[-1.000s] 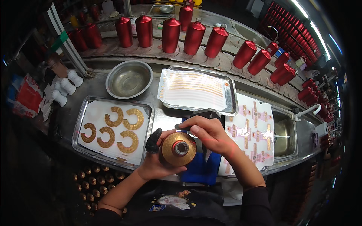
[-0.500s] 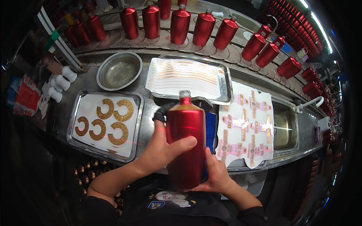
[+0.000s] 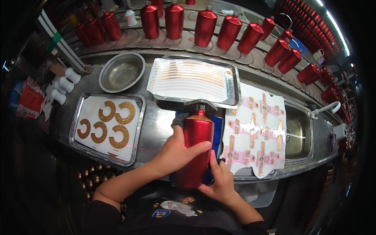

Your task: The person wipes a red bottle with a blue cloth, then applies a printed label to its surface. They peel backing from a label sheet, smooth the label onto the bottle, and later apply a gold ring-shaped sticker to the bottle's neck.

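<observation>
A glossy red bottle [image 3: 197, 150] with a clear threaded neck and a gold band round its shoulder is held in front of me, leaning a little, neck away from me. My left hand [image 3: 178, 149] wraps its left side, thumb across the front; a black finger cover sits on one fingertip. At the lower right side, my right hand [image 3: 220, 176] grips near the base, also with a dark finger cover. Beneath the bottle lies a blue cloth or pad [image 3: 216, 131], mostly hidden. A dark angled rest [image 3: 207, 105] shows just behind the neck.
At left, a metal tray [image 3: 140, 135] bears gold C-shaped labels [image 3: 125, 113]. A metal bowl [image 3: 122, 72] stands behind it. Strip labels [image 3: 188, 78] lie on another tray, pink-and-gold label sheets [image 3: 254, 133] to the right, beside a sink [image 3: 299, 137]. Red bottles [image 3: 205, 27] line a conveyor [image 3: 176, 45].
The bottle in my hands has moved slightly away from me and right, its neck now near the dark rest. The conveyor bottles have shifted right, and a white item appears among them.
</observation>
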Motion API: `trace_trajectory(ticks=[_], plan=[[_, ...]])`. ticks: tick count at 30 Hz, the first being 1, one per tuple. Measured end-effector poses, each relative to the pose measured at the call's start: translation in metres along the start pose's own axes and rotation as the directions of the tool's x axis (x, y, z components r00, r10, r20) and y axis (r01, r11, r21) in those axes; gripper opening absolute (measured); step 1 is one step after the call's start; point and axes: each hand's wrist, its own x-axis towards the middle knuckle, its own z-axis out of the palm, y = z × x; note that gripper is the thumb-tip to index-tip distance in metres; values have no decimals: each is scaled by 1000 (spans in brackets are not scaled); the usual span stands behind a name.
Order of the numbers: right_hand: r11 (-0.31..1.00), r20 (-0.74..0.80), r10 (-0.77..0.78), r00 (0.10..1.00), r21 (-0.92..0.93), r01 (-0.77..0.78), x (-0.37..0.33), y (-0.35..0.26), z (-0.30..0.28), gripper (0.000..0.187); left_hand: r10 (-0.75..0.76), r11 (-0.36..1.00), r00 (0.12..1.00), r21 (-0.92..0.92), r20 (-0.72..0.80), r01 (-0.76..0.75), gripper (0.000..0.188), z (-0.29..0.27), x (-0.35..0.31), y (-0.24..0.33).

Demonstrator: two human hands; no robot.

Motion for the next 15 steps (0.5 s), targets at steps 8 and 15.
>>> trace_trajectory(ticks=[8, 15], plan=[[968, 316, 138, 939, 157, -195, 5, 7, -37, 104, 126, 992, 958, 11, -257, -127, 53, -42, 16, -8], [876, 86, 334, 939, 339, -343, 23, 11, -46, 84, 363, 802, 701, 589, -614, 101, 63, -124, 143, 0]])
